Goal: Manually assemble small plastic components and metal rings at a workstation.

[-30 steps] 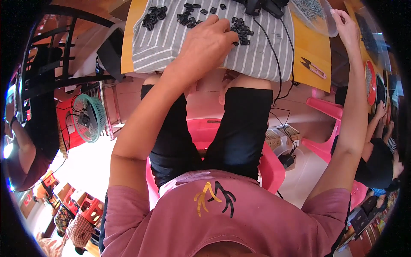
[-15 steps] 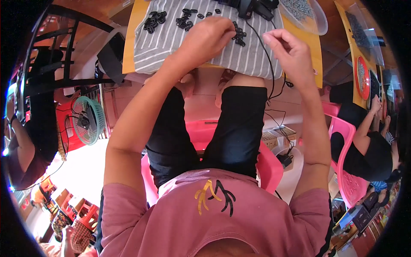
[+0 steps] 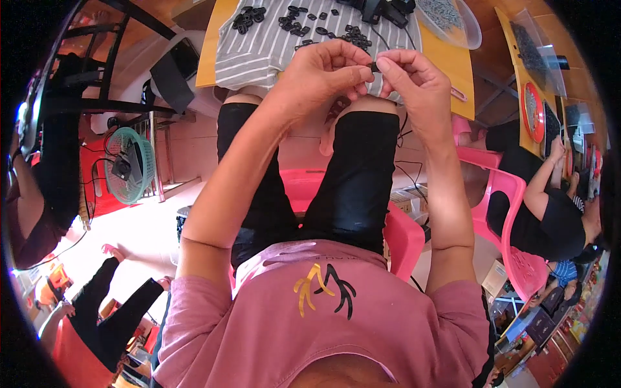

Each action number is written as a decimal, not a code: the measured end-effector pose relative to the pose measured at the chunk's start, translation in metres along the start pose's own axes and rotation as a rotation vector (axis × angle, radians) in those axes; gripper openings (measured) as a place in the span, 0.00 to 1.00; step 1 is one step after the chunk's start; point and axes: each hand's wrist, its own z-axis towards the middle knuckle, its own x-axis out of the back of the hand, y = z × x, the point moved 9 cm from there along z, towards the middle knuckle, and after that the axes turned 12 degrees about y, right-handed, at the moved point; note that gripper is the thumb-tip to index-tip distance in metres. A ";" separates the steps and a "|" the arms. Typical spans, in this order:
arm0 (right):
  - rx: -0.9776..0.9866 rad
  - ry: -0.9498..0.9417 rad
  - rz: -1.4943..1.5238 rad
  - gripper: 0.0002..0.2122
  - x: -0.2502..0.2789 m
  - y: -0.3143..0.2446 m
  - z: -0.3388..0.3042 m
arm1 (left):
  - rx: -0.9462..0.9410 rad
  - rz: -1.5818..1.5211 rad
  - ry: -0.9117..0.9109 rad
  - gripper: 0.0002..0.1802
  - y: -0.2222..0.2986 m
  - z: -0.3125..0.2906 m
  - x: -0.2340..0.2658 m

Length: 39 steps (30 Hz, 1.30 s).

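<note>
My left hand (image 3: 320,72) and my right hand (image 3: 417,79) meet above the table's near edge. Between their fingertips is a small black part (image 3: 374,66), mostly covered by the fingers, so its exact kind is hidden. Both thumbs and forefingers are closed in a pinch on it. Just beyond the hands lies a grey cloth with white stripes (image 3: 249,63). Small black ring-like pieces (image 3: 248,21) are heaped at its left, with more loose pieces (image 3: 294,24) in the middle and another cluster (image 3: 354,37) behind my fingers.
A black device with a cable (image 3: 385,13) sits at the cloth's far edge. Beside it, a clear tub (image 3: 474,40) holds screws on the yellow table (image 3: 447,55). Pink chairs (image 3: 508,187) and a seated person (image 3: 550,213) are at right; a green basket (image 3: 147,169) is at left.
My left hand has moved right and nearer from the pieces, and my right hand has come left to meet it at the small black part. A walking person appears at lower left.
</note>
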 end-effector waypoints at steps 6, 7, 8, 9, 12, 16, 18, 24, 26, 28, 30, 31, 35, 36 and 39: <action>0.051 0.145 0.009 0.07 0.005 -0.006 -0.022 | 0.074 -0.281 0.193 0.11 -0.019 -0.009 -0.005; 0.049 0.119 0.004 0.07 0.004 -0.003 -0.024 | 0.070 -0.293 0.223 0.10 -0.023 -0.009 -0.002; 0.042 0.096 -0.005 0.06 0.006 0.000 -0.023 | 0.070 -0.308 0.252 0.09 -0.027 -0.008 0.000; 0.058 0.113 -0.015 0.06 0.016 -0.002 -0.018 | 0.061 -0.313 0.228 0.09 -0.028 -0.004 -0.004; 0.242 0.057 -0.283 0.06 0.040 -0.016 0.001 | 0.036 -0.315 0.191 0.06 -0.027 0.009 -0.009; 0.312 0.261 -0.558 0.06 0.129 -0.028 0.064 | -0.013 -0.264 0.162 0.04 -0.018 0.032 -0.014; 0.258 0.338 -0.615 0.08 0.178 -0.017 0.101 | -0.073 -0.193 0.136 0.04 -0.017 0.046 -0.019; 0.320 0.140 -1.094 0.08 0.224 0.002 0.174 | -0.042 -0.140 0.033 0.06 -0.033 0.070 -0.037; 0.261 0.073 -1.103 0.08 0.221 0.011 0.190 | -0.022 -0.135 -0.006 0.06 -0.036 0.071 -0.042; 0.262 -0.103 -1.183 0.08 0.209 0.025 0.201 | -0.023 -0.144 -0.038 0.07 -0.040 0.072 -0.042; 0.250 -0.157 -1.259 0.08 0.204 0.032 0.210 | -0.043 -0.129 -0.070 0.08 -0.040 0.072 -0.044; 0.245 -0.216 -1.336 0.08 0.201 0.038 0.212 | -0.026 -0.133 -0.047 0.08 -0.041 0.072 -0.042; 0.205 -0.232 -1.407 0.07 0.209 0.045 0.223 | -0.025 -0.121 -0.042 0.08 -0.044 0.076 -0.036; 0.212 -0.252 -1.439 0.07 0.211 0.046 0.226 | -0.021 -0.120 -0.045 0.08 -0.044 0.077 -0.036; 0.165 -0.271 -1.507 0.07 0.217 0.046 0.230 | -0.045 -0.152 -0.047 0.09 -0.043 0.078 -0.035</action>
